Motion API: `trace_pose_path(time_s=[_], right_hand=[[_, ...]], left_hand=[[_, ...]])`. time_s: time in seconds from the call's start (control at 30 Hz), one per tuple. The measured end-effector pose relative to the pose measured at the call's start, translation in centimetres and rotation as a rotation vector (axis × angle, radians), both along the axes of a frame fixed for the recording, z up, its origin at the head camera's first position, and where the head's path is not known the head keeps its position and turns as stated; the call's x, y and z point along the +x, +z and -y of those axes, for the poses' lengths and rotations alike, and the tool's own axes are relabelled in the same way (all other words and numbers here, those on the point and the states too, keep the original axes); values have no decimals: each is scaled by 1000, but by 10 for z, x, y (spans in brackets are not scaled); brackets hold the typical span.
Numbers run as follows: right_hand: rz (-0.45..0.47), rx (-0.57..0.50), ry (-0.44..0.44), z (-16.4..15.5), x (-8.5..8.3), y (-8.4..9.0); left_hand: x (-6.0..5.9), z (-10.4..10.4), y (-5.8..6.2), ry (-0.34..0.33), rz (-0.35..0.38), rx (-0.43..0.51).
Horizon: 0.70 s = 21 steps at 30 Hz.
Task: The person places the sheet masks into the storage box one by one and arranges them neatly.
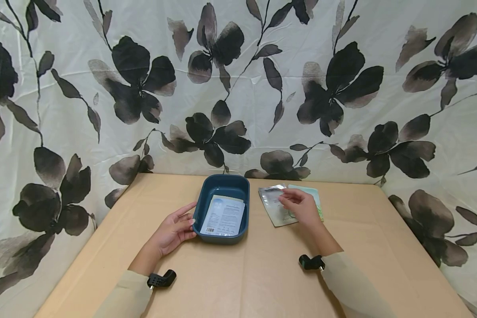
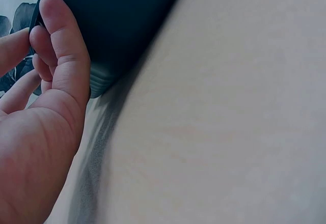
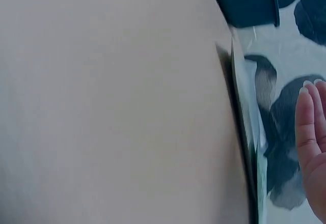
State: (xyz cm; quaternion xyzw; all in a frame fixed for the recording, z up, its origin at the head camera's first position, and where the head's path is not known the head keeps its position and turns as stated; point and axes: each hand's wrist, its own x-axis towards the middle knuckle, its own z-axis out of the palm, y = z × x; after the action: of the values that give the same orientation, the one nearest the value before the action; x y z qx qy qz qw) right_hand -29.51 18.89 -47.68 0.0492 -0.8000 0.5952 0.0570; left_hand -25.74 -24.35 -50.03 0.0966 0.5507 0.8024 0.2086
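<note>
**Right of centre, a right hand (image 1: 303, 209) poised above two packets**

At mid-frame in the head view, a blue tub (image 1: 222, 240) stands on the table (image 1: 242, 282) with a white packet (image 1: 221, 216) lying in it. The left hand (image 1: 172, 233) touches the tub's left side, fingers parted; whether the thumb hooks the rim I cannot tell. Right of the tub lie a silver packet (image 1: 273, 211) and a pale green packet (image 1: 312, 193). The right wrist view shows the right hand's fingers together, clear of both packets, holding nothing. The step in hand looks like reaching for a packet while steadying the tub; the next move likely calls for pinching one packet's edge without dragging its neighbour.
</note>
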Motion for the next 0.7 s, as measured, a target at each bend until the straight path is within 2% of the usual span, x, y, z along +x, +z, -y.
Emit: trace_pose_path(time_s=[0.1,0.47,0.7], right_hand=[[-12,14,-17,-11,-2,-3],[-41,100,-165,-44,-11,-11],[17,130,-217,-59,-23,-16]], left_hand=[[0,-1,0,3,1,-3],[-1,0,-4,-13,-12,17],[-1,-1,-5,-7,-18,19]])
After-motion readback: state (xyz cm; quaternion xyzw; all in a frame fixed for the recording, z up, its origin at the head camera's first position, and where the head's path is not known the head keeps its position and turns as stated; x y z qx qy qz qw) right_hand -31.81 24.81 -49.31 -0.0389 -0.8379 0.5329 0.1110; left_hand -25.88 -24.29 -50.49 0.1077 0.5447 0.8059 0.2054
